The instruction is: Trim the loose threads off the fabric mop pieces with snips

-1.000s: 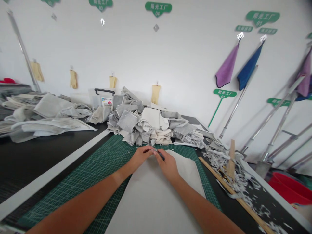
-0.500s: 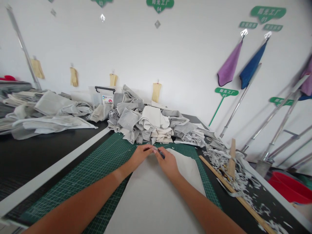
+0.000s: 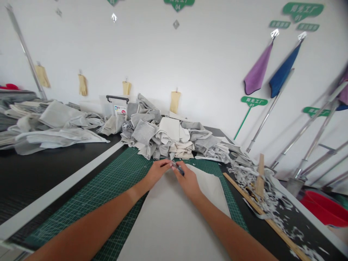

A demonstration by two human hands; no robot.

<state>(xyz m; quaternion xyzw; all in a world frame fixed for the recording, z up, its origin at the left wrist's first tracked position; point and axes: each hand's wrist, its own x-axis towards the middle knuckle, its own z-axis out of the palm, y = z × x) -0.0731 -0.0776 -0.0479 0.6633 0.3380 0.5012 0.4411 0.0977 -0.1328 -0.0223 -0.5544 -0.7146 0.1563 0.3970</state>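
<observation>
A pale grey cloth (image 3: 174,224) lies flat in front of me on a green cutting mat (image 3: 114,181). At the cloth's far edge, my right hand (image 3: 187,178) is closed around a slim dark tool (image 3: 178,168) with a light, shiny end, perhaps a cutter. My left hand (image 3: 159,171) is pinched at that same edge, fingertips meeting the tool's light end. What sits between the left fingertips is too small to make out. Both forearms reach over the mat and the cloth.
A heap of grey cloths (image 3: 160,134) stands behind the mat, with more cloths (image 3: 59,119) at left. To the right lie a long wooden strip (image 3: 261,210), a shorter wooden piece (image 3: 260,174), scissors (image 3: 250,192) and fabric scraps (image 3: 274,203). A red basin (image 3: 323,206) stands beyond.
Both hands stay at the cloth's far edge with hardly any movement. More of the tool shows between them, tilted slightly differently. The view has shifted a little.
</observation>
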